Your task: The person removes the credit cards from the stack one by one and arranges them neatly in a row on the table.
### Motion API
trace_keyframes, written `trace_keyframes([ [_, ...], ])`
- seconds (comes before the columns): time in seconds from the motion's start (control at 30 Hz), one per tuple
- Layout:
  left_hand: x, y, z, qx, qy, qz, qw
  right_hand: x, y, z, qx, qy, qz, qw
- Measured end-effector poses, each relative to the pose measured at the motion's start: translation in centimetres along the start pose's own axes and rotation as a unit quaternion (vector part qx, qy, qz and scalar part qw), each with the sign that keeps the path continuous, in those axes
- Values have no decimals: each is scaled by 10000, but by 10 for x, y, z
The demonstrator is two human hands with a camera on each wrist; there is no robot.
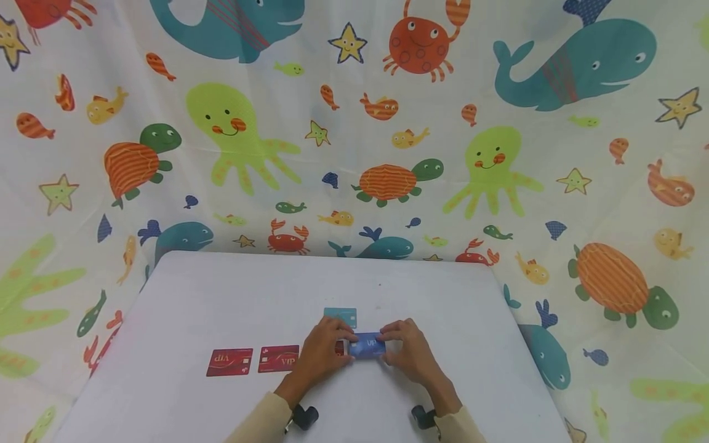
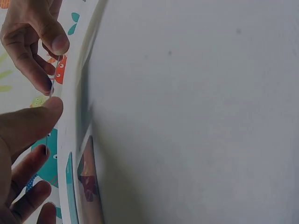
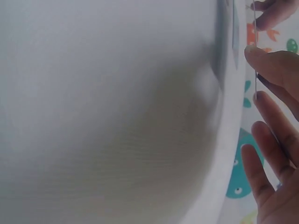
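A blue VIP card (image 1: 367,346) is held by both hands, its face toward the head camera. My left hand (image 1: 323,351) pinches its left end and my right hand (image 1: 409,351) pinches its right end. In the left wrist view the card (image 2: 57,70) shows edge-on as a thin line, apart from the tabletop. A red card (image 1: 340,349) lies partly hidden behind the left hand. Just beyond that hand is a teal card (image 1: 340,317), its lower part covered by the fingers.
Two red VIP cards (image 1: 229,362) lie in a row left of my left hand, the nearer one partly beside the wrist. The white table (image 1: 249,289) has rounded far corners. Behind it hangs a sea-animal curtain (image 1: 343,135).
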State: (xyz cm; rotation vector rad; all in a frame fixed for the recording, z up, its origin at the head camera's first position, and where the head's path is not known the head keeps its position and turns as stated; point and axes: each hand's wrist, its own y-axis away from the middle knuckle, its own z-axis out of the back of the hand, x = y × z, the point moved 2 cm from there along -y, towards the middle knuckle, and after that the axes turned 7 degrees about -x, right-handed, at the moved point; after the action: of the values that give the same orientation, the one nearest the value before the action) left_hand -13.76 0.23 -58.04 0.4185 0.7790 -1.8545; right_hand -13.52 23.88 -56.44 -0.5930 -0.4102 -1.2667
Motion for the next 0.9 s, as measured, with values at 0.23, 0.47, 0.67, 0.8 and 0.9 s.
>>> trace_keyframes([
  [0.23, -3, 3, -10, -59, -215, -116, 9997, -5, 7, -2, -32, 69, -24, 10000],
  [0.47, -1, 4, -18, -159, -455, -310, 9984, -10, 9, -7, 43, 201, -235, 9995],
  [0.67, 0, 4, -19, -52, -386, -242, 9989, -13, 9, -12, 94, 242, -293, 9992],
  [0.8, 1, 4, -20, -28, -367, -242, 9990, -15, 9, -15, 111, 284, -286, 9991],
  [0.9, 1, 4, -20, -64, -349, -287, 9990, -16, 9, -15, 111, 304, -282, 9991],
])
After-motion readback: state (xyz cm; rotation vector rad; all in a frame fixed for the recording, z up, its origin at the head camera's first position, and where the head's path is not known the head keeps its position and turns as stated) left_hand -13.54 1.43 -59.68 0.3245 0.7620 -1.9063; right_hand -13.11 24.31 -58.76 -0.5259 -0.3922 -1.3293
